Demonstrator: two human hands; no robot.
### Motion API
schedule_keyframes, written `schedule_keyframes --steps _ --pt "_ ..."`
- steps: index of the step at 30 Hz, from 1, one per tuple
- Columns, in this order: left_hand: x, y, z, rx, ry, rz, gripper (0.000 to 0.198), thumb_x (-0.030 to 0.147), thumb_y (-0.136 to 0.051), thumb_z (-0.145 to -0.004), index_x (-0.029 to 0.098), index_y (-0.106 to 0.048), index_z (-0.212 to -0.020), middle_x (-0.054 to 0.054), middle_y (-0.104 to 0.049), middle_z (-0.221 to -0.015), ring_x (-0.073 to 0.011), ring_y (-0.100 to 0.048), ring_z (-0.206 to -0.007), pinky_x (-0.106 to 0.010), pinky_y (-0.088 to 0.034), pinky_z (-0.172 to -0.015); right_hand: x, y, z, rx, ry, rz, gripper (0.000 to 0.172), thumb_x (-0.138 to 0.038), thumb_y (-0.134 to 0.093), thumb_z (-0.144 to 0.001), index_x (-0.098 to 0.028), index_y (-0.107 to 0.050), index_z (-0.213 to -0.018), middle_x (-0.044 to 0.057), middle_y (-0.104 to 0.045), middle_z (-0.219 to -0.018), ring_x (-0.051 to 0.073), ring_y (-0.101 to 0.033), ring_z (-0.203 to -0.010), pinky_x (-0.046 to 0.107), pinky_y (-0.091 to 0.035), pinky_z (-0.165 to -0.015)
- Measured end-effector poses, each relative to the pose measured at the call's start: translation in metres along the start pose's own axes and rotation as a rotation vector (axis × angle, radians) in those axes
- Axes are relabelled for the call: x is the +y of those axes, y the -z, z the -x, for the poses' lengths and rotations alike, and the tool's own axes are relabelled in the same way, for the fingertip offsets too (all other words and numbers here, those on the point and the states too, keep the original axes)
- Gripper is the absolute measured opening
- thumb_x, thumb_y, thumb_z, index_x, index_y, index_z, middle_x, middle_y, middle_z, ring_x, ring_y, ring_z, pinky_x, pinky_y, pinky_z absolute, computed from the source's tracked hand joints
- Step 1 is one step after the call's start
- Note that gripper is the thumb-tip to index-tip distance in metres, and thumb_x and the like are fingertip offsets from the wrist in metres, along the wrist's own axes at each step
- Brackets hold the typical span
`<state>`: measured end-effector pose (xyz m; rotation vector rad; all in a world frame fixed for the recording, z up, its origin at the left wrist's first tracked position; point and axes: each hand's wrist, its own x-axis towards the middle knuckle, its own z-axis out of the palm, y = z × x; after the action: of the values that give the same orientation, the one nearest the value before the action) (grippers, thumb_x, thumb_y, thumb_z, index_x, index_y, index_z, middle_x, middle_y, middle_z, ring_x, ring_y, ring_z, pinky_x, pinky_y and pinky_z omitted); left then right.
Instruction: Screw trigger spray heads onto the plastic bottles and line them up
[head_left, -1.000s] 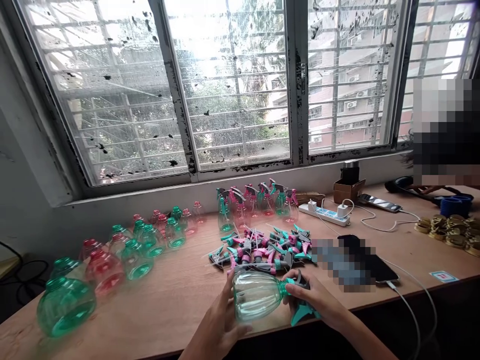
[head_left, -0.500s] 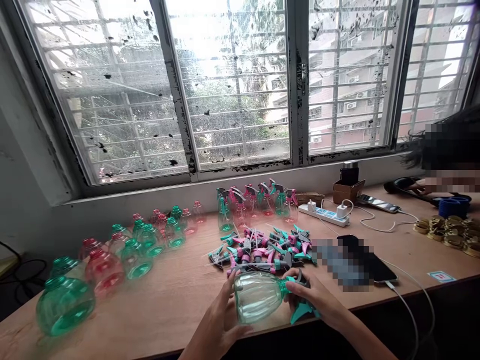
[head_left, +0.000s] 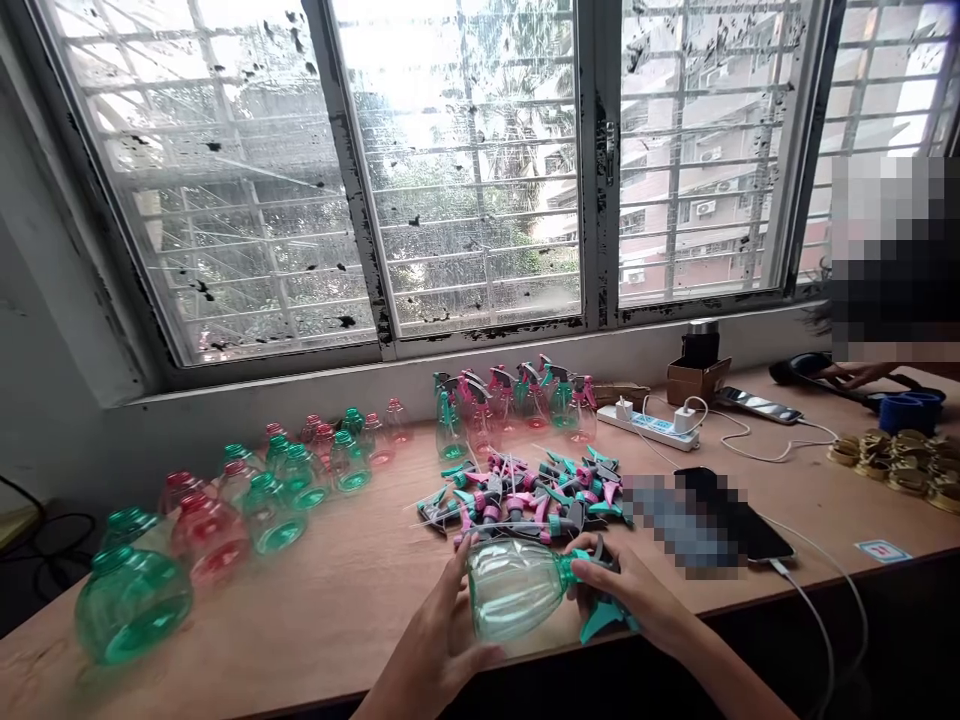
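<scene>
A clear green bottle [head_left: 514, 590] lies on its side in the air near the table's front edge, its neck pointing right. Around its base end are the fingers of my left hand [head_left: 448, 635]. My right hand [head_left: 630, 590] grips a green and grey spray head [head_left: 604, 618] at the bottle's neck; the fingers partly hide the joint. Just behind the bottle lies a pile of pink, green and grey spray heads [head_left: 517, 500] with thin tubes.
Headless green [head_left: 135, 610] and red bottles [head_left: 210, 535] stand at left. Bottles with spray heads [head_left: 480, 420] stand by the window. Rightward are a power strip [head_left: 652, 428], phones, cables, gold rings [head_left: 900, 465] and a person at a headset [head_left: 806, 370].
Both hands and the bottle are almost where they were. The person's head at the right has shifted slightly.
</scene>
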<state>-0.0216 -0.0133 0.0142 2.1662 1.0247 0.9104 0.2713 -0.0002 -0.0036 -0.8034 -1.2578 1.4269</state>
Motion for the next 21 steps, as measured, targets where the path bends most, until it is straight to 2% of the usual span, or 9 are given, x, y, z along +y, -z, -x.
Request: schedule_keyframes --steps 5,7,10,14,18,21 --pt "0.0056 0.0 -0.0002 -0.026 0.008 0.025 0.099 0.024 -0.072 -0.088 0.042 -0.006 -0.16 -0.002 -0.036 -0.164 -0.0297 -0.042 -0.146 -0.043 -0.036 -0.118 -0.0005 0.0001 0.0012 -0.008 -0.009 -0.007 0.046 -0.052 -0.081 -0.077 -0.017 -0.059 -0.095 0.004 -0.077 -0.067 0.017 -0.068 -0.053 0.025 -0.051 -0.051" --pt "0.0075 0.0004 0.0001 -0.022 0.017 0.022 0.103 0.026 -0.074 -0.087 0.04 -0.003 -0.16 -0.003 -0.033 -0.166 -0.0298 -0.042 -0.146 -0.042 -0.035 -0.119 -0.0014 -0.0002 0.0018 -0.002 -0.009 -0.002 0.046 -0.052 -0.081 -0.077 -0.017 -0.059 -0.096 0.004 -0.077 -0.067 0.017 -0.068 -0.054 0.025 -0.051 -0.051" --pt "0.0085 0.0011 0.0004 -0.012 0.037 -0.002 0.097 0.028 -0.072 -0.089 0.037 -0.007 -0.161 -0.004 -0.03 -0.167 -0.0302 -0.038 -0.148 -0.043 -0.034 -0.12 -0.0027 -0.0005 0.0022 -0.003 -0.009 0.005 0.045 -0.053 -0.081 -0.077 -0.017 -0.059 -0.096 0.005 -0.077 -0.068 0.017 -0.068 -0.054 0.025 -0.052 -0.051" --pt "0.0057 0.0015 0.0 -0.007 0.02 -0.003 0.095 0.03 -0.074 -0.087 0.039 -0.013 -0.16 -0.001 -0.029 -0.167 -0.032 -0.034 -0.149 -0.042 -0.036 -0.119 -0.0033 -0.0003 0.002 -0.012 -0.012 -0.008 0.046 -0.052 -0.081 -0.077 -0.017 -0.06 -0.096 0.005 -0.077 -0.068 0.017 -0.068 -0.054 0.025 -0.053 -0.051" --pt "0.0034 0.0005 -0.0002 -0.017 0.02 0.019 0.095 0.024 -0.069 -0.09 0.043 -0.007 -0.16 0.0 -0.026 -0.168 -0.0303 -0.038 -0.148 -0.042 -0.04 -0.117 -0.0027 -0.0005 0.0012 -0.012 -0.012 -0.018 0.046 -0.053 -0.081 -0.077 -0.017 -0.059 -0.096 0.004 -0.077 -0.068 0.017 -0.068 -0.053 0.025 -0.052 -0.051" --pt "0.001 -0.0006 -0.0005 -0.029 0.011 0.034 0.099 0.026 -0.07 -0.089 0.04 -0.003 -0.16 -0.003 -0.032 -0.166 -0.03 -0.044 -0.145 -0.042 -0.039 -0.117 -0.0021 -0.0007 0.0009 -0.012 -0.015 -0.012 0.048 -0.054 -0.081 -0.076 -0.018 -0.059 -0.096 0.004 -0.077 -0.068 0.018 -0.068 -0.053 0.025 -0.052 -0.05"
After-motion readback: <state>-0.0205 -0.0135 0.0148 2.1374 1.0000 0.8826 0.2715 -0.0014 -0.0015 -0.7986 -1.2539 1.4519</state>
